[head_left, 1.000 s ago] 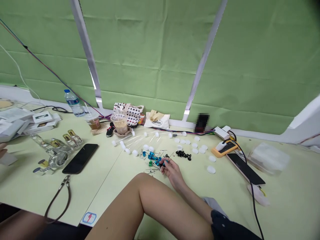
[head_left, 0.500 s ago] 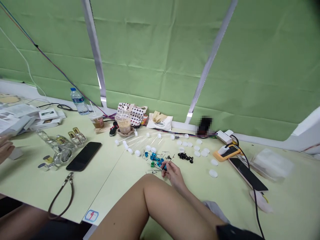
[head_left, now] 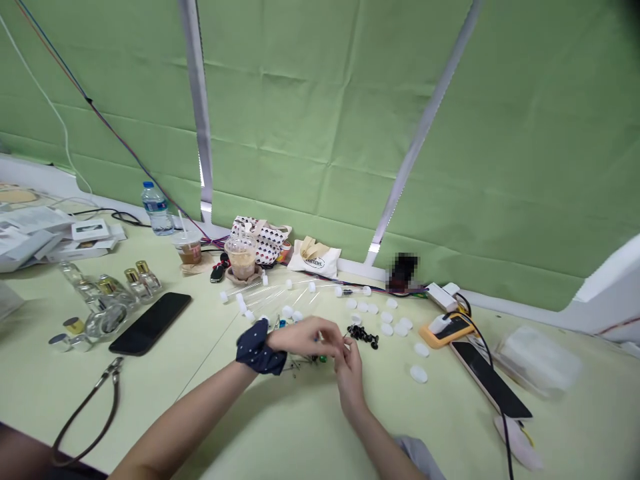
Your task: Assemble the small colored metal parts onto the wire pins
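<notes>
My left hand [head_left: 311, 335], with a dark dotted scrunchie [head_left: 260, 348] at the wrist, reaches across the table, its fingers bent down. Its fingertips meet those of my right hand [head_left: 351, 379], which is closed in a pinch. What lies between the fingers is too small and too covered to make out. Under and beside my left hand lie small blue pieces [head_left: 283, 324], a green piece [head_left: 323, 359] and thin metal pins [head_left: 296, 365], partly hidden. A pile of small black pieces [head_left: 364, 336] sits just beyond my right hand.
Behind are clear tubes with white caps [head_left: 273, 293], white oval discs [head_left: 386, 329] and two drink cups [head_left: 243, 259]. Phones [head_left: 151, 324], a yellow-cased device [head_left: 445, 331] and a black cable [head_left: 493, 373] lie at the sides. Glass bottles [head_left: 107, 307] stand left.
My left hand has come in from the left and met my right hand. A bare bent limb at the front is gone. The view has shifted slightly; a person's hand at far left is out of view.
</notes>
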`<state>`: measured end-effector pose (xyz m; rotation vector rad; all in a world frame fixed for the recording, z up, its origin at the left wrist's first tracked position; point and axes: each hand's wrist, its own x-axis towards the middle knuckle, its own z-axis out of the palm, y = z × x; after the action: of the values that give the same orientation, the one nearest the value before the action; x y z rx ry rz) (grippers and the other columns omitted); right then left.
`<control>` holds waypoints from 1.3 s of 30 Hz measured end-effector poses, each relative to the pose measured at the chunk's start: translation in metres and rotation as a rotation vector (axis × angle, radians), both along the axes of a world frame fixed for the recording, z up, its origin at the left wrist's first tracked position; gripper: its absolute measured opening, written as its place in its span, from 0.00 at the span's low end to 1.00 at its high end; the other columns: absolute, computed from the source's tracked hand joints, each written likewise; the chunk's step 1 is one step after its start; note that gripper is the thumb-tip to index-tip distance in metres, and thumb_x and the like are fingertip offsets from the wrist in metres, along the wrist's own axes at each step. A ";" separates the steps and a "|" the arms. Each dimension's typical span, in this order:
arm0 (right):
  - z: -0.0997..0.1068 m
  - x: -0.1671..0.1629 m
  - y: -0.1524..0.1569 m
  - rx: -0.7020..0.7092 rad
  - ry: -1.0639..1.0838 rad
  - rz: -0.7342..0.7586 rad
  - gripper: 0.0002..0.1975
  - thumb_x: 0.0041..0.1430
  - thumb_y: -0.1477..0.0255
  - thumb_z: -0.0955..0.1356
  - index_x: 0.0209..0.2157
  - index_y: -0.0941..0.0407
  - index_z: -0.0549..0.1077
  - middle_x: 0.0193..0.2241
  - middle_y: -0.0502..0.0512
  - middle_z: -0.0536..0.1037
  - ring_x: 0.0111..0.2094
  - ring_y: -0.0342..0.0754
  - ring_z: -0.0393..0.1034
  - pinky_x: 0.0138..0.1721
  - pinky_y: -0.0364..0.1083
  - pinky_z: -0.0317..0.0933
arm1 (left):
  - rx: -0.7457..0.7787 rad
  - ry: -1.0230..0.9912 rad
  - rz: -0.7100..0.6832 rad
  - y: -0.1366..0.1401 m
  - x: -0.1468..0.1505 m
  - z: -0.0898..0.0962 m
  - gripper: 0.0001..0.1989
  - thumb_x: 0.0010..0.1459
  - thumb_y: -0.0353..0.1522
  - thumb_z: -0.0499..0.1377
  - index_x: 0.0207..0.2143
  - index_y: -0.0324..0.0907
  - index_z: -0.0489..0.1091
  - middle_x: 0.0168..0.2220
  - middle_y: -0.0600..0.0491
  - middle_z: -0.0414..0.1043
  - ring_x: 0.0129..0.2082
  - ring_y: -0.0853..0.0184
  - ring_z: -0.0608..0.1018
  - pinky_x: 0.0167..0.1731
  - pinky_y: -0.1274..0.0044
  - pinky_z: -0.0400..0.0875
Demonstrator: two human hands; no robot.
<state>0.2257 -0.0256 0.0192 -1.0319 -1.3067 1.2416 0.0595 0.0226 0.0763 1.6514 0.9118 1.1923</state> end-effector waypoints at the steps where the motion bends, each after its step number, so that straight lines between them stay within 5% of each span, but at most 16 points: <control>1: -0.001 0.000 0.000 -0.003 0.025 -0.066 0.24 0.55 0.47 0.62 0.39 0.53 0.65 0.29 0.55 0.72 0.26 0.46 0.63 0.23 0.43 0.57 | 0.037 0.155 0.044 0.007 -0.005 -0.001 0.12 0.52 0.39 0.63 0.35 0.41 0.73 0.37 0.49 0.72 0.35 0.64 0.73 0.38 0.72 0.70; 6: -0.007 -0.005 0.004 -0.011 0.108 -0.206 0.20 0.55 0.51 0.65 0.32 0.55 0.65 0.29 0.54 0.73 0.20 0.39 0.56 0.21 0.41 0.53 | 0.201 0.951 0.546 0.030 -0.009 -0.018 0.15 0.55 0.39 0.59 0.42 0.40 0.69 0.42 0.44 0.68 0.44 0.55 0.69 0.43 0.67 0.62; 12: -0.007 -0.006 0.007 0.005 0.162 -0.217 0.19 0.54 0.54 0.67 0.31 0.57 0.67 0.29 0.53 0.73 0.21 0.40 0.61 0.23 0.42 0.58 | 0.212 1.256 0.628 0.043 0.011 -0.032 0.16 0.53 0.38 0.60 0.37 0.34 0.71 0.42 0.39 0.66 0.45 0.51 0.66 0.43 0.63 0.59; 18: -0.009 -0.002 0.011 0.002 0.164 -0.267 0.16 0.54 0.57 0.69 0.32 0.57 0.68 0.24 0.51 0.72 0.24 0.44 0.67 0.28 0.43 0.61 | 0.290 1.146 0.607 0.047 0.002 -0.045 0.11 0.55 0.35 0.59 0.39 0.38 0.70 0.42 0.43 0.67 0.45 0.54 0.66 0.41 0.65 0.59; 28: -0.001 0.006 0.017 -0.013 0.358 -0.406 0.16 0.48 0.62 0.73 0.35 0.58 0.71 0.28 0.53 0.74 0.29 0.46 0.71 0.36 0.48 0.65 | 0.376 0.789 0.341 0.007 -0.051 -0.051 0.11 0.59 0.36 0.57 0.45 0.46 0.67 0.44 0.51 0.71 0.47 0.57 0.66 0.41 0.68 0.59; 39: -0.002 0.007 0.022 -0.143 0.542 -0.213 0.13 0.43 0.68 0.76 0.31 0.58 0.75 0.31 0.55 0.76 0.28 0.45 0.71 0.32 0.47 0.65 | 0.402 0.772 0.223 0.003 -0.050 -0.048 0.12 0.62 0.36 0.53 0.47 0.47 0.65 0.46 0.51 0.71 0.49 0.59 0.65 0.43 0.68 0.56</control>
<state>0.2325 -0.0038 0.0173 -0.8258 -0.6832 1.3417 0.0090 0.0256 0.0288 2.4669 1.4169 0.9073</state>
